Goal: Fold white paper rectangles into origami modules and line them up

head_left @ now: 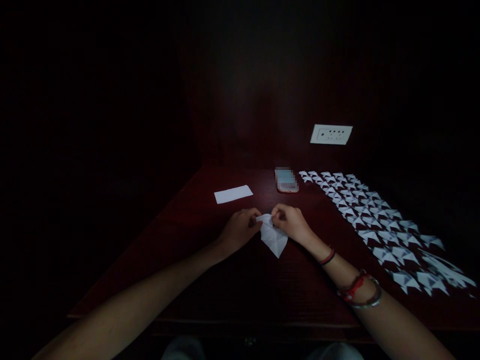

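Observation:
A small white sheet of paper (273, 235), creased into a pointed shape, lies at the middle of a dark red-brown table (225, 280). My left hand (240, 230) pinches its upper left edge with curled fingers. My right hand (290, 222) pinches the upper right edge, fingers closed. Red and dark bands circle my right wrist and forearm.
A flat white paper strip (233, 194) lies behind my left hand. A phone (287, 180) rests at the back centre. Several folded white paper pieces (375, 225) lie in rows along the table's right side. A white wall socket (331, 134) sits on the dark back wall.

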The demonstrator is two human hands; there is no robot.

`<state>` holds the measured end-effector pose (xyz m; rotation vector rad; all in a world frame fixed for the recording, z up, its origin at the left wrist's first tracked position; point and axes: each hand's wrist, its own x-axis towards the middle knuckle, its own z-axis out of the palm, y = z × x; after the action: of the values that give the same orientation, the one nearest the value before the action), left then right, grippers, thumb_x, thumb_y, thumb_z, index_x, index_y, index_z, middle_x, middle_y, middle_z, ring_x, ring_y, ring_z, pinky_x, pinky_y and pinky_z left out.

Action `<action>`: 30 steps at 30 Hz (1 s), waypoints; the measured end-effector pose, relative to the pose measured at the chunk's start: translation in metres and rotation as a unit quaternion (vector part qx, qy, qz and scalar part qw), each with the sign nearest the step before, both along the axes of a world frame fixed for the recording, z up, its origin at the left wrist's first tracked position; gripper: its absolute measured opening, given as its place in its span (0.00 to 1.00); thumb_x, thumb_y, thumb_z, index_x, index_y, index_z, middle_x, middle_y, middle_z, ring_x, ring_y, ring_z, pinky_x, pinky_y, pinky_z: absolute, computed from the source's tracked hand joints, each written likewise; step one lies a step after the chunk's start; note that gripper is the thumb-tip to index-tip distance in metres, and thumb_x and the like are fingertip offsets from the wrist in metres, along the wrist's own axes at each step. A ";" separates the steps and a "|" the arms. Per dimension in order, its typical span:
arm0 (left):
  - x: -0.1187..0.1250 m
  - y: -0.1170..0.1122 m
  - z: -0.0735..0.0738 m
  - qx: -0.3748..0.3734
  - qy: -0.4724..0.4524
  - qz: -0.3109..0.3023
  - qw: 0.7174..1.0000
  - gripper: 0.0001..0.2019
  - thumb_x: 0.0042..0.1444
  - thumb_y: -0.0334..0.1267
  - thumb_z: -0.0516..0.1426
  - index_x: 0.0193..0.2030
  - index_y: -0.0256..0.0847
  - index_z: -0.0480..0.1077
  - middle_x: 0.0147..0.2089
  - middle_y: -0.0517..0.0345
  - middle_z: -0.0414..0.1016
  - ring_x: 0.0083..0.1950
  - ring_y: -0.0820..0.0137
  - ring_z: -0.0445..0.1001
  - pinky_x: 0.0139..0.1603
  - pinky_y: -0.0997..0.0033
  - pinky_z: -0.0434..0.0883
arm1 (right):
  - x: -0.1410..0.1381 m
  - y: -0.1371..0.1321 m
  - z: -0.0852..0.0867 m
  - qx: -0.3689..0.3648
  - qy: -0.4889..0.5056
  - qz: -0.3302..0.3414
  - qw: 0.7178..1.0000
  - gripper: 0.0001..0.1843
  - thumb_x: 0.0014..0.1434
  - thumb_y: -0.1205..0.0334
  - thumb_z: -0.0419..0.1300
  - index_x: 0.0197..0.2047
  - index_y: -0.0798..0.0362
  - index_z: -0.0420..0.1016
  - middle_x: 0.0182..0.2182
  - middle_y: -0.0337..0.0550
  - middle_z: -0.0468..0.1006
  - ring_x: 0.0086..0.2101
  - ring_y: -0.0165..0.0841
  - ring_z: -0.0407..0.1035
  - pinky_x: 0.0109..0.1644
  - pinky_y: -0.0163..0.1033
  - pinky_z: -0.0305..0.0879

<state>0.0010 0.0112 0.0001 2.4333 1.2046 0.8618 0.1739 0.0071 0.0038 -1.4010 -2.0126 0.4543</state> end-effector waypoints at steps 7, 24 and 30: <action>0.005 -0.006 0.000 -0.015 0.001 -0.013 1.000 0.06 0.52 0.34 0.50 0.37 0.41 0.64 0.27 0.63 0.66 0.29 0.75 0.66 0.30 0.75 0.62 | 0.002 0.003 -0.003 0.002 -0.007 0.049 0.999 0.06 0.48 0.65 0.53 0.32 0.53 0.64 0.22 0.35 0.70 0.22 0.24 0.64 0.25 0.28 0.55; 0.005 -0.008 -0.001 -0.054 -0.017 -0.049 0.997 0.06 0.52 0.35 0.49 0.37 0.40 0.63 0.32 0.60 0.69 0.33 0.74 0.68 0.33 0.75 0.64 | 0.004 0.001 -0.001 0.064 -0.076 0.112 0.989 0.03 0.50 0.69 0.51 0.30 0.54 0.62 0.22 0.35 0.67 0.22 0.23 0.60 0.26 0.28 0.51; 0.004 -0.005 -0.003 -0.066 -0.029 -0.052 0.996 0.06 0.51 0.33 0.50 0.36 0.40 0.63 0.33 0.60 0.69 0.34 0.74 0.68 0.34 0.75 0.64 | 0.005 0.000 0.001 0.074 -0.085 0.133 0.985 0.07 0.49 0.72 0.50 0.32 0.53 0.64 0.22 0.35 0.68 0.23 0.23 0.61 0.28 0.28 0.53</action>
<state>0.0048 0.0062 -0.0028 2.3255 1.0690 0.7911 0.1789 0.0071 0.0052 -1.1188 -2.3343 0.2977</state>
